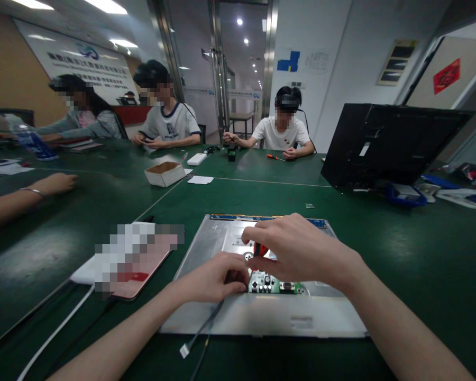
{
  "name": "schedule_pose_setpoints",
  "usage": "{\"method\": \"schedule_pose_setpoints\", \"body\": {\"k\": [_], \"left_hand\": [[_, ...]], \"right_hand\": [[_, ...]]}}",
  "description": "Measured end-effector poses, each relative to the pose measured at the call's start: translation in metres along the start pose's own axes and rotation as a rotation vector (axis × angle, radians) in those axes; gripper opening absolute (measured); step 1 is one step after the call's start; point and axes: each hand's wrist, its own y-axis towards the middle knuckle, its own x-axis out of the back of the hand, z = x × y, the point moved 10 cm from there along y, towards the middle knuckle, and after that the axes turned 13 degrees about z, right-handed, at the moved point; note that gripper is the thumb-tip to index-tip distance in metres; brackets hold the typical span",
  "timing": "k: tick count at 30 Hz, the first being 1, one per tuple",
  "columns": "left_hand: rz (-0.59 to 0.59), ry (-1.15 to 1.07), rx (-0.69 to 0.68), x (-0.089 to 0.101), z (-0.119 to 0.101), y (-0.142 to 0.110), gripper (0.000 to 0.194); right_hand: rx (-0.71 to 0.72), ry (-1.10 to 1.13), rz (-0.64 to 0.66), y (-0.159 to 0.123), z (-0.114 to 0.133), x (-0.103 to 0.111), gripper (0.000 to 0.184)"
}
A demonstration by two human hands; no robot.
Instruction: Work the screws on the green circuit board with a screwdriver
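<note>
Right hand: it comes in over the right side of the metal panel, the hand (pixel 297 246) arched above the board with thumb and fingers closed around a red-and-black tool.
Tool in its fingers: the tool (pixel 259 248) looks like a screwdriver; only part of the handle shows, seemingly near upright. Its tip is hidden, so whether it touches anything I cannot tell.
Circuit board from the right fingers: the circuit board (pixel 267 283) lies just below them and toward the wearer, its long side running left to right, so the handle appears to stand across that line.
Left hand: the left hand (pixel 216 275) is curled at the board's left end, fingertips close to its edge; whether they pinch something or only steady it, I cannot tell.
Nearer hand: both are close; the left fingertips sit beside the board's end, while the right hand hangs over its back part.
Board's look: green, with small round black-topped parts in a row and a dark block toward the right; its back and left end are partly covered by the hands.
Metal panel: the silvery panel (pixel 257 319) lies flat on the green table (pixel 238 198) under the board, wide side to the wearer, a blue strip (pixel 218 217) along its far edge.
Cable: a dark cable (pixel 211 317) hangs from near the left hand over the panel's near edge, ending in a white plug (pixel 184 350).
</note>
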Motion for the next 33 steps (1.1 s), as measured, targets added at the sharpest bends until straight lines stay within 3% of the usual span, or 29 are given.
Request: {"method": "schedule_pose_setpoints", "body": {"k": [4, 12, 19, 26, 33], "left_hand": [[0.016, 0.039, 0.003, -0.001, 0.002, 0.001, 0.003], [0.006, 0.024, 0.012, 0.001, 0.0, 0.0, 0.003], [0.011, 0.041, 0.014, -0.001, 0.002, 0.001, 0.003], [0.005, 0.034, 0.019, 0.0, 0.003, 0.001, 0.003], [0.014, 0.049, -0.01, -0.001, 0.0, 0.001, 0.003]], "right_hand": [[0.026, 0.032, -0.004, -0.003, 0.0, -0.001, 0.022], [-0.034, -0.035, -0.005, 0.002, -0.005, -0.002, 0.01], [0.048, 0.024, -0.023, -0.003, 0.002, 0.0, 0.021], [-0.017, -0.019, -0.02, 0.0, -0.001, 0.0, 0.008], [0.049, 0.019, -0.001, -0.004, 0.006, 0.001, 0.014]]}}
